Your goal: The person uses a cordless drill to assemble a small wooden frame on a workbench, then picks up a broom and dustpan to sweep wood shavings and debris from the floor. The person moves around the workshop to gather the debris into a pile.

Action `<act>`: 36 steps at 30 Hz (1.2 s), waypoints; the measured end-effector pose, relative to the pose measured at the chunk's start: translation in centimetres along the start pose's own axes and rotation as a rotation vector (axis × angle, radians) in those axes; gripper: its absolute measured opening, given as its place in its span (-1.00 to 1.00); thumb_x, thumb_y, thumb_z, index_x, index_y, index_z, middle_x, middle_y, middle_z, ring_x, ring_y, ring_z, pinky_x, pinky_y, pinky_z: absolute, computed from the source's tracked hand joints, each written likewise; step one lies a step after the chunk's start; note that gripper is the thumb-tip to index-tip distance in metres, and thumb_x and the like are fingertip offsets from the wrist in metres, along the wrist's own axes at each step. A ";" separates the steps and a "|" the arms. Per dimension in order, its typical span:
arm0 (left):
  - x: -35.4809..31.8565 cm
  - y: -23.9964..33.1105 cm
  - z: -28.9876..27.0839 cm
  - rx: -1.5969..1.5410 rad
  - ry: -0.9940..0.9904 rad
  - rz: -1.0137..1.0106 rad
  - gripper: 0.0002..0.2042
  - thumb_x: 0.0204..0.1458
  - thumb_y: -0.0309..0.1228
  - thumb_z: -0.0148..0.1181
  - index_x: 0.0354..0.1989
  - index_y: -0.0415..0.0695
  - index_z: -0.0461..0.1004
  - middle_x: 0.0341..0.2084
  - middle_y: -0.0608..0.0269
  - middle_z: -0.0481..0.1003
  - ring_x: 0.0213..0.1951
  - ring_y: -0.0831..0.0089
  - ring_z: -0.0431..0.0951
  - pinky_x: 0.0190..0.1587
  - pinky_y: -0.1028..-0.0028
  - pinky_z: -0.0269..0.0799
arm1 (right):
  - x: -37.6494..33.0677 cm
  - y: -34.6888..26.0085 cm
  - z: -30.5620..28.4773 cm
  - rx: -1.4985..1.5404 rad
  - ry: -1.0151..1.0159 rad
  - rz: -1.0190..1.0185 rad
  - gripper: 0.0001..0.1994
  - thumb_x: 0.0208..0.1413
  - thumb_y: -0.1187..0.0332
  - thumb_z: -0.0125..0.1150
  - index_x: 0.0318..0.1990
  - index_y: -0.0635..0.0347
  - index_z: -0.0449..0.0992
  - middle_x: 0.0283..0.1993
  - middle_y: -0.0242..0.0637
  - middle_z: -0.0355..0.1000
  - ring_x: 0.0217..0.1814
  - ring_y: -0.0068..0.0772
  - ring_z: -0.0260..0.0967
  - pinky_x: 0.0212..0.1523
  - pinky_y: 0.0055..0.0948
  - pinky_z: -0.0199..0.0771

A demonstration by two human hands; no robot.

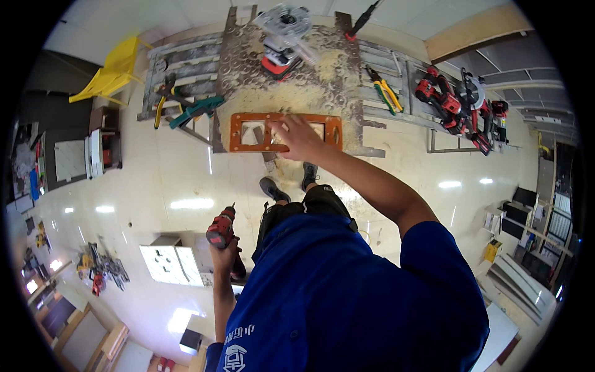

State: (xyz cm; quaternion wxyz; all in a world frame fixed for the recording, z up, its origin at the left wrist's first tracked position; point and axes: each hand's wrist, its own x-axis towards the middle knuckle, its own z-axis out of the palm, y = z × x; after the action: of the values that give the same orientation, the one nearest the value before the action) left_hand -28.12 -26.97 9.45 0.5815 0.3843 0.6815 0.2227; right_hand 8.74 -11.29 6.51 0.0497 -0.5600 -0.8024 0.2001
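While the person leaned over the bench (186,62), their right hand (300,137) was stretched out and pressed flat on the orange board (248,132), the long one with rectangular windows cut through it. Fingers were spread and mostly open, more pinning it down than gripping, with the thumb hooked near the board's front edge. The board lay across the sawdust-covered middle of the bench, close to the near side.

Left hand (224,253) hung low by the hip, closed around the handle of a red cordless drill (221,228), bit pointing up and away from the work.

So my read was they were at the positioning stage: steadying the template, drill ready but not brought in. The next move would probably need the board held dead still and the drill swung up and squared to the surface, clear of those spread fingers.

Other stuff around: a router (284,34) at the far side, teal clamp (197,110) to the left, yellow-handled pliers (385,90) and a pile of red power tools (462,105) on the right, a yellow chair (111,71) off the corner.
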 end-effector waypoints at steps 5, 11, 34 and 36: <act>-0.3 0.1 1.1 0.025 0.002 -0.055 -0.69 -0.14 -0.60 0.16 -0.15 -0.34 0.39 -0.39 0.12 0.48 -0.46 0.39 0.55 -0.49 0.42 0.58 | -0.1 1.3 1.5 -0.027 0.275 -0.158 -0.56 -0.11 0.22 0.31 -0.06 0.26 0.49 0.10 -0.15 0.26 0.21 -0.10 0.16 0.26 -0.06 0.14; -0.3 1.1 2.8 0.048 -0.053 -0.026 -0.68 -0.13 -0.60 0.16 -0.13 -0.34 0.38 -0.37 0.11 0.49 -0.46 0.37 0.56 -0.47 0.41 0.59 | -1.7 -0.1 1.8 -0.248 0.127 -0.115 -0.68 -0.10 0.16 0.27 -0.25 0.20 0.56 -0.09 -0.31 0.35 0.13 -0.25 0.20 0.08 -0.26 0.21; 1.2 -0.5 2.9 0.093 -0.119 0.098 -0.65 -0.12 -0.59 0.16 -0.09 -0.37 0.37 -0.37 0.03 0.51 -0.47 0.32 0.59 -0.46 0.37 0.57 | -11.9 7.6 -13.5 -0.115 0.172 -0.023 -0.69 -0.02 0.47 0.16 -0.08 0.13 0.32 -0.27 -0.09 0.47 -0.26 0.07 0.49 -0.30 -0.06 0.49; -0.3 1.8 2.7 0.075 -0.144 0.131 -0.66 -0.12 -0.60 0.14 -0.09 -0.36 0.37 -0.36 0.02 0.52 -0.46 0.33 0.59 -0.45 0.37 0.57 | -15.4 7.2 -14.2 -0.042 0.258 0.131 -0.74 0.05 0.45 0.12 -0.09 0.14 0.33 -0.25 -0.06 0.47 -0.26 0.11 0.47 -0.31 -0.05 0.47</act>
State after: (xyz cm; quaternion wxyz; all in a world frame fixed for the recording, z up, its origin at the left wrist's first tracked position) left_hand -25.03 -26.51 10.33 0.5983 0.4646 0.6194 0.2063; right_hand 25.07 -19.53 19.01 0.1273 -0.6332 -0.7551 0.1125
